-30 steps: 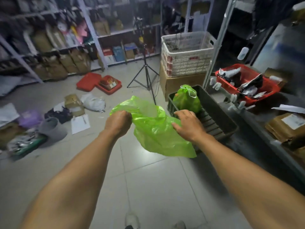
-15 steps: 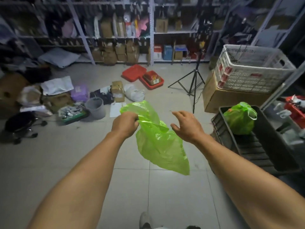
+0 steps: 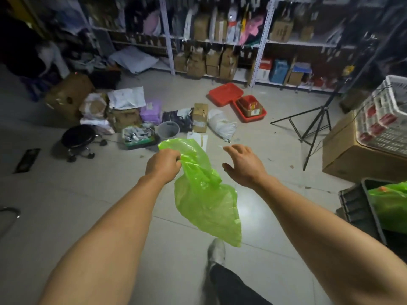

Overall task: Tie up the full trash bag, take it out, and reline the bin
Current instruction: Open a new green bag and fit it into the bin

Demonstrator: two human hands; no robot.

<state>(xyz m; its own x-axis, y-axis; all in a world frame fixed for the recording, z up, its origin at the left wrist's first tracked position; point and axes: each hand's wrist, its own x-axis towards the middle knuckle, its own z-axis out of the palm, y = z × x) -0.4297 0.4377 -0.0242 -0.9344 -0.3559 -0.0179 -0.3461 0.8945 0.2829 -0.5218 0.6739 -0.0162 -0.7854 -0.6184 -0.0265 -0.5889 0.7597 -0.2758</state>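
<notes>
Green liner bag (image 3: 204,201) dangling in mid-air, and it's the left hand (image 3: 163,165) doing all the work, fingers curled tight round the bag's bunched top edge. Below that grip the bag hangs loose and crumpled over the pale tiled floor (image 3: 99,194), its bottom corner just above a grey shoe (image 3: 217,249) stepping forward (dark trouser leg below it). Right hand (image 3: 243,165) alongside, just clear of the plastic, fingers spread and only lightly bent, holding nothing at all.

Up ahead on the floor sits the small grey bin (image 3: 168,129), upright, mouth showing, tucked in among clutter: a green tray of odds and ends (image 3: 137,137) just to its left, a taped cardboard box (image 3: 200,117) and a white sack (image 3: 222,125) to its right. A black wheeled stool (image 3: 78,137) stands farther left. Over at the far right edge, a tied-looking green bag (image 3: 389,205) lies inside a dark crate (image 3: 361,212), well apart from the hands. A black tripod (image 3: 315,126) stands beside a big cardboard box (image 3: 356,155) with a white basket (image 3: 387,119) on top. Red trays (image 3: 226,93) lie before the shelving (image 3: 259,45) at the back.
</notes>
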